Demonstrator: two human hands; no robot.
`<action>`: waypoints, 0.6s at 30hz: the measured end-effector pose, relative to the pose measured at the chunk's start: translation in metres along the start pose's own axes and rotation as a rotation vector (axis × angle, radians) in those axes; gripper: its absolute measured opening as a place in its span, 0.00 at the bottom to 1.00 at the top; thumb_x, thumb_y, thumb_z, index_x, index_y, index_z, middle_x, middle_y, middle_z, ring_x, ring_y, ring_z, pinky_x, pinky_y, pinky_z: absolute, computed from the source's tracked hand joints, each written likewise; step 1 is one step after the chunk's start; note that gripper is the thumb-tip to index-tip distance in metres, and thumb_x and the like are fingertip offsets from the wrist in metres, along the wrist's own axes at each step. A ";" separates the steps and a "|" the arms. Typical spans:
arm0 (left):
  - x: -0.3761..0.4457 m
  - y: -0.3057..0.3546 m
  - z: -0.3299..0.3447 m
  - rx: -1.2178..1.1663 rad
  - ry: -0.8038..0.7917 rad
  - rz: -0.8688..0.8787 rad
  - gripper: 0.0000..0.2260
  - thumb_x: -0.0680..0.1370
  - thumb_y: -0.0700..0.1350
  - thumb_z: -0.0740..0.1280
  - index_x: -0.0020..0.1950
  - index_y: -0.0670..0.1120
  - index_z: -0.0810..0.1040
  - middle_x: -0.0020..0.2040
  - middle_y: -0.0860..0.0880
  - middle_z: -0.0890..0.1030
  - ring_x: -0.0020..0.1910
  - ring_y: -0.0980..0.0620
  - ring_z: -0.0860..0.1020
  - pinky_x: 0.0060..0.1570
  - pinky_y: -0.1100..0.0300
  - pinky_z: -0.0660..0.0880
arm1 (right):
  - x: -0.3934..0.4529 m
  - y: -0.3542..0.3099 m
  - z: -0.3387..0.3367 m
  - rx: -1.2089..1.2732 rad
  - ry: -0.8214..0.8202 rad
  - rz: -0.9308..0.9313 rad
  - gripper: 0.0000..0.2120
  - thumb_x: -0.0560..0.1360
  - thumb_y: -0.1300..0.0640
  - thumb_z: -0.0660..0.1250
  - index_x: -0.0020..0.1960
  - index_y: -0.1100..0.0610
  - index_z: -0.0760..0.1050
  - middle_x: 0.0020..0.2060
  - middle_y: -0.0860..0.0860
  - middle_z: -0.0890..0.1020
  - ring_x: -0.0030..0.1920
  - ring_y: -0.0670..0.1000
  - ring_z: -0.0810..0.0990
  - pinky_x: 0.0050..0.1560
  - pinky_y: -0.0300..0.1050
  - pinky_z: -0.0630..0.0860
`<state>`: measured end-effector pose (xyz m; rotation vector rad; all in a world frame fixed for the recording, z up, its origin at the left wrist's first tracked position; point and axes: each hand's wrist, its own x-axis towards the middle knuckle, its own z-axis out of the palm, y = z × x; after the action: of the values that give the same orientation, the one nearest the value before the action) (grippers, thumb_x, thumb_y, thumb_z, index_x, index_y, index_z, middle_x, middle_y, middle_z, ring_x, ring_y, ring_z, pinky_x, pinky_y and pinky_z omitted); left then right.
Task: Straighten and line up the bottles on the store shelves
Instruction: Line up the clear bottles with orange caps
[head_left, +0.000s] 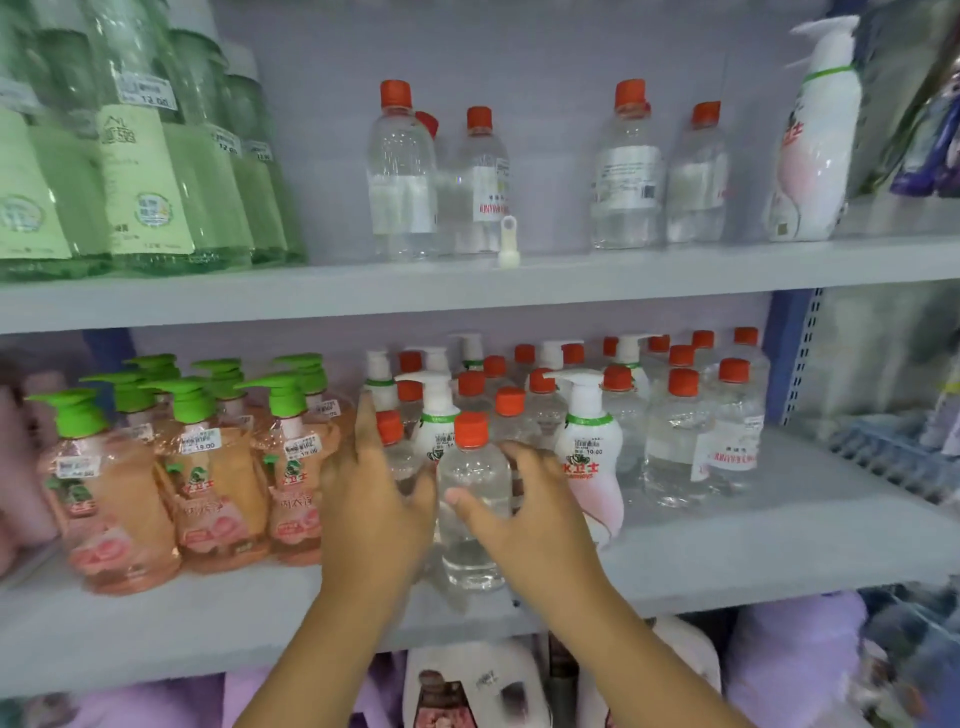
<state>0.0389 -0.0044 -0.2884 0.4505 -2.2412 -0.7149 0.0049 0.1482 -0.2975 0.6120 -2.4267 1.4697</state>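
A clear bottle with a red cap (471, 478) stands upright at the front of the middle shelf (753, 551). My right hand (524, 514) holds it, thumb across its front and fingers curled round its right side. My left hand (371, 493) lies flat against the bottle's left side with its fingers straight and pointing up, touching a second red-capped clear bottle (390, 441) behind. Several more clear red-capped bottles (680, 441) and white pump bottles (587, 436) crowd the shelf behind in uneven rows.
Peach pump bottles with green tops (208, 467) fill the shelf's left part. The upper shelf (467, 291) carries tall green bottles (145, 156), a few clear bottles (402, 171), a tilted white pump bottle (815, 150) and a small white cap (509, 241). Purple and white containers sit below.
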 end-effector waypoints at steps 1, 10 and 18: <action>-0.001 -0.002 0.000 -0.005 -0.011 0.004 0.42 0.75 0.54 0.71 0.83 0.52 0.50 0.72 0.43 0.74 0.67 0.38 0.74 0.64 0.41 0.75 | 0.001 0.001 -0.002 0.001 -0.020 0.001 0.34 0.70 0.36 0.75 0.72 0.42 0.68 0.64 0.39 0.70 0.63 0.41 0.72 0.59 0.36 0.68; -0.030 -0.004 -0.013 -0.355 -0.067 0.042 0.38 0.77 0.49 0.74 0.80 0.65 0.56 0.74 0.68 0.67 0.68 0.75 0.67 0.66 0.72 0.68 | -0.006 0.009 -0.018 0.000 -0.109 -0.047 0.36 0.70 0.42 0.75 0.74 0.40 0.63 0.67 0.41 0.70 0.63 0.41 0.71 0.57 0.37 0.68; -0.041 -0.048 0.015 -0.574 -0.223 -0.132 0.40 0.65 0.60 0.81 0.72 0.59 0.65 0.61 0.58 0.80 0.57 0.61 0.81 0.57 0.58 0.77 | -0.021 0.031 -0.054 0.010 -0.083 0.114 0.42 0.69 0.38 0.76 0.77 0.37 0.59 0.71 0.34 0.67 0.69 0.40 0.70 0.68 0.44 0.71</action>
<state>0.0606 -0.0161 -0.3487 0.2405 -2.0851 -1.4807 0.0081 0.2135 -0.3052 0.5552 -2.5578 1.5304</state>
